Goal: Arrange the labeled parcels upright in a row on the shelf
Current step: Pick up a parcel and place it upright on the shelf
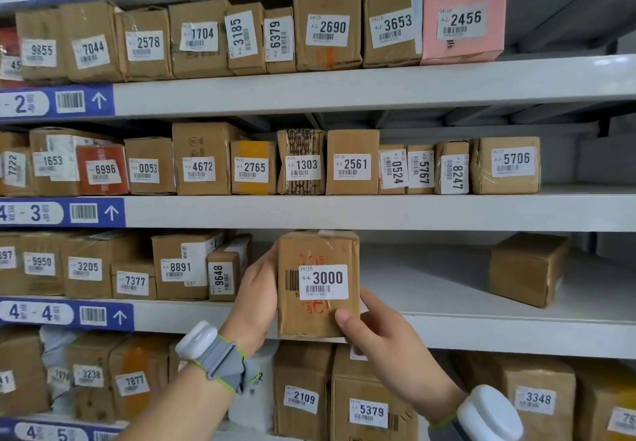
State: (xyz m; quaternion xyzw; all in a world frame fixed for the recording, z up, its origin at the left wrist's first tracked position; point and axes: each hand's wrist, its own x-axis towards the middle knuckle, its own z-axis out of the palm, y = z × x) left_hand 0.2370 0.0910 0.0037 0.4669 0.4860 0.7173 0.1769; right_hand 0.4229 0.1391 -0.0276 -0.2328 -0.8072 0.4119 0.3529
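A brown cardboard parcel labelled 3000 (318,251) stands upright in front of the shelf marked 4-4 (447,330). My left hand (256,297) grips its left side. My right hand (370,332) holds its lower right corner, thumb on the front face. To the left, a row of labelled parcels ends with the narrow parcel 9648 (222,277), just beside my left hand. Whether the held parcel rests on the shelf edge I cannot tell.
An unlabelled-looking brown box (526,268) lies at an angle on the right of the 4-4 shelf, with bare shelf between it and the held parcel. Shelves above and below carry rows of labelled parcels, such as 2561 (352,161) and 5379 (368,409).
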